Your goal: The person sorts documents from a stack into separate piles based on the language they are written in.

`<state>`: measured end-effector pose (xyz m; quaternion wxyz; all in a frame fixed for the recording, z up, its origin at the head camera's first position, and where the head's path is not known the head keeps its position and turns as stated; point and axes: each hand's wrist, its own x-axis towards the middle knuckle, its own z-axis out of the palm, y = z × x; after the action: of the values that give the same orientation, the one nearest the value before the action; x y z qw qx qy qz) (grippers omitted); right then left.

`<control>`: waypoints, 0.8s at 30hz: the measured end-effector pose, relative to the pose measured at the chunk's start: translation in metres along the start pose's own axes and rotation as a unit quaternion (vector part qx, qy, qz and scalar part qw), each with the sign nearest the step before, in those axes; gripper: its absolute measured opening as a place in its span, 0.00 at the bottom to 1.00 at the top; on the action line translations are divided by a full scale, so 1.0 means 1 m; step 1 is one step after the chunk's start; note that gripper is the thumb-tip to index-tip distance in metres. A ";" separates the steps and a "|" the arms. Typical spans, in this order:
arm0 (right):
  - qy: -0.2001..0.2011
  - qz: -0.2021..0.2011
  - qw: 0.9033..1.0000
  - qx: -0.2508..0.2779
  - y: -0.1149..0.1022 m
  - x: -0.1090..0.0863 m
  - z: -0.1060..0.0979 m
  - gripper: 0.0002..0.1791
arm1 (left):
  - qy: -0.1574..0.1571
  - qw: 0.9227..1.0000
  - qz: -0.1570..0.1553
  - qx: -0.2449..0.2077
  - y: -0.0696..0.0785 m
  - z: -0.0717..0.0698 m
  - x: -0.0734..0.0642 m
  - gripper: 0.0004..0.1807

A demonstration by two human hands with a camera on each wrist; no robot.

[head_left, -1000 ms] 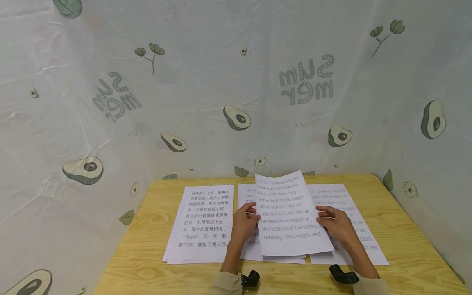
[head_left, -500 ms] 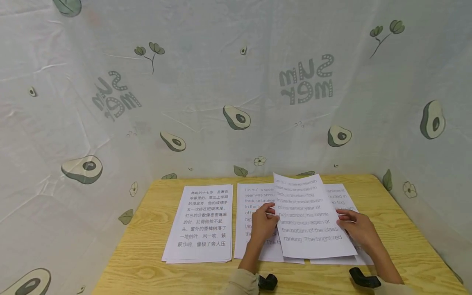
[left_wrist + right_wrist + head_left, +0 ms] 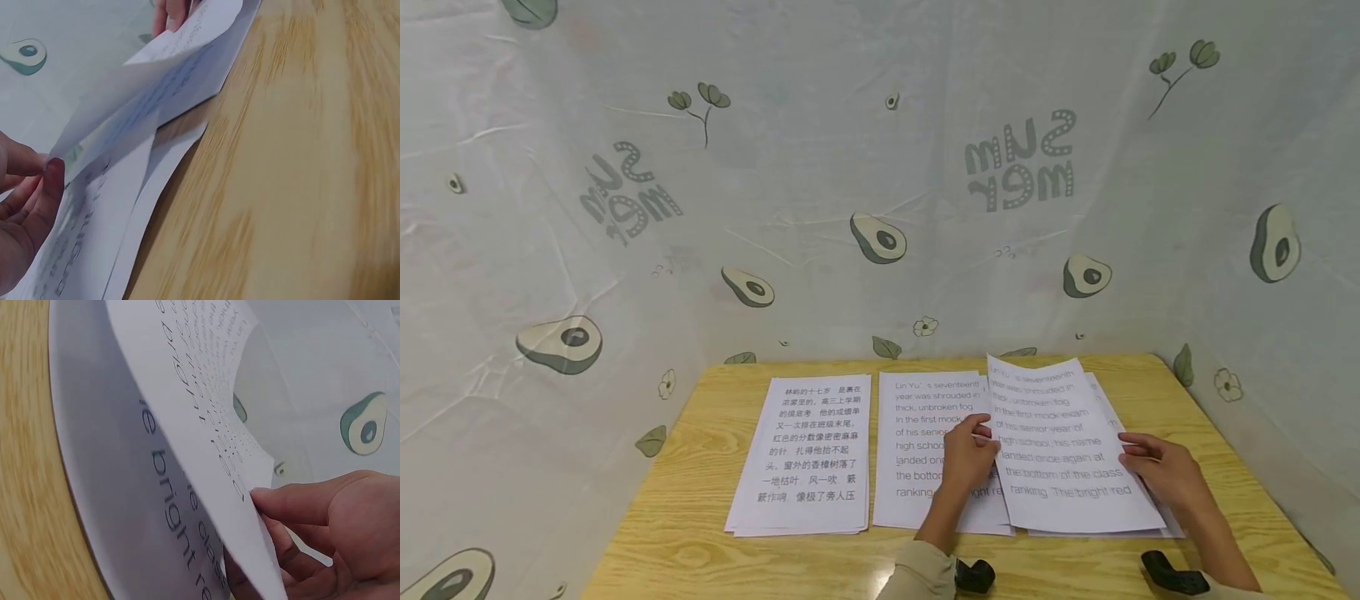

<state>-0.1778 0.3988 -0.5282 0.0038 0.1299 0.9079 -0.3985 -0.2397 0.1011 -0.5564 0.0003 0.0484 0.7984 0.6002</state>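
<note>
A printed sheet of paper point(image 3: 1052, 442) with English text hangs between both hands, raised over the right-hand stack. My left hand point(image 3: 970, 452) pinches its left edge between thumb and fingers; the left wrist view shows the same pinch by the left hand point(image 3: 28, 206). On the opposite edge, my right hand point(image 3: 1165, 471) pinches the paper, thumb in front and fingers behind, as the right wrist view shows. Under the raised sheet lies another printed page point(image 3: 144, 487), mostly covered. The middle stack of English pages point(image 3: 917, 450) lies beneath my left hand and forearm.
A stack of pages with Chinese text point(image 3: 812, 454) lies on the left of the wooden table point(image 3: 677, 500). A pale curtain point(image 3: 820, 167) with avocado prints rises behind and at both sides. Black curved pieces point(image 3: 1172, 573) sit at both wrists.
Both hands have carried the pinched sheet rightward, from over the middle stack to over the right one. More of the middle stack shows now, and the right stack is mostly covered.
</note>
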 end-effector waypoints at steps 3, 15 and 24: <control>0.015 -0.002 1.000 -0.006 0.005 0.000 -0.004 0.30 | -0.003 1.000 0.004 0.006 0.002 0.009 0.001 0.25; 0.026 0.000 0.999 -0.047 0.016 0.002 -0.012 0.28 | -0.012 0.999 0.019 0.025 0.003 0.025 0.005 0.23; 0.042 0.001 0.997 -0.057 0.014 0.002 -0.012 0.25 | -0.023 0.999 -0.007 0.041 0.005 0.028 0.005 0.24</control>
<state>-0.1756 0.4168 -0.5306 -0.0264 0.1468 0.9285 -0.3401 -0.2427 0.1297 -0.5591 0.0210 0.0564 0.8223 0.5659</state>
